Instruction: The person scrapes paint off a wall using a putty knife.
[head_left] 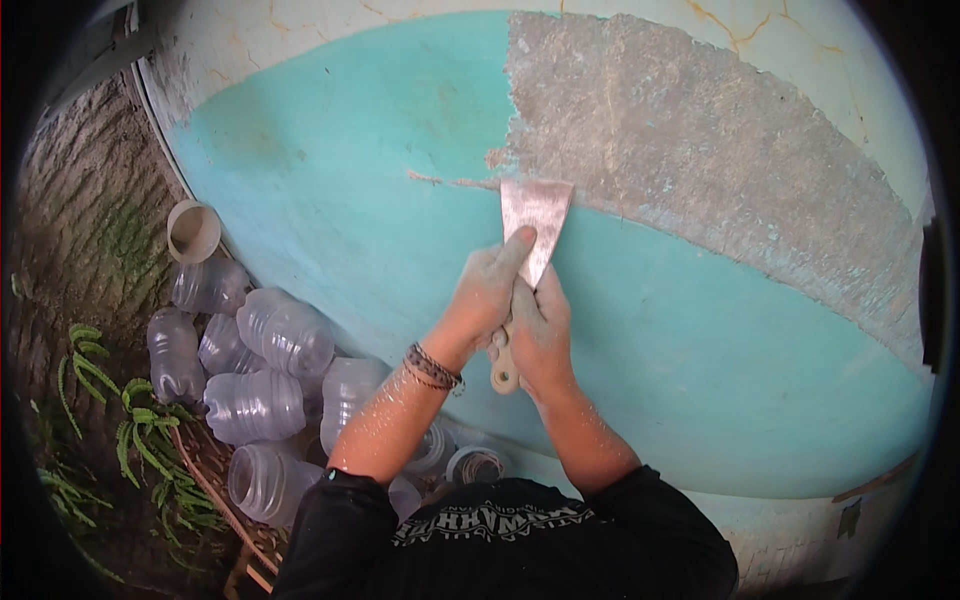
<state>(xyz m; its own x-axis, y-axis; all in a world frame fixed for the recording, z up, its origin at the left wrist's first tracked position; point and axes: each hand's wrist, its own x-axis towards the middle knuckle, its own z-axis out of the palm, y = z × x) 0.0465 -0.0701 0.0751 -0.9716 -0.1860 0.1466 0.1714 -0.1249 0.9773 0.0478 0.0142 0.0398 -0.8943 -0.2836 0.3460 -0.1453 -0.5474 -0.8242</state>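
Both of my hands are closed around one paint scraper [537, 205] with a wide metal blade and a pale handle. My left hand [490, 285] has its thumb pressed along the blade, and my right hand [540, 335] wraps the handle from the other side. The handle's end with its hole pokes out below my fingers. The blade's edge meets the wall at the border between turquoise paint [400, 250] and a bare grey patch [660, 110]. A thin scraped line runs left from the blade. Pale dust covers my hands and forearms.
Several clear plastic jugs [285, 330] lie heaped against the wall's foot at lower left. A pale round container [193, 231] stands beyond them. Green fern fronds [135, 420] and bare soil [90, 200] are at the far left. Cracked whitish wall [300, 25] borders the turquoise band above.
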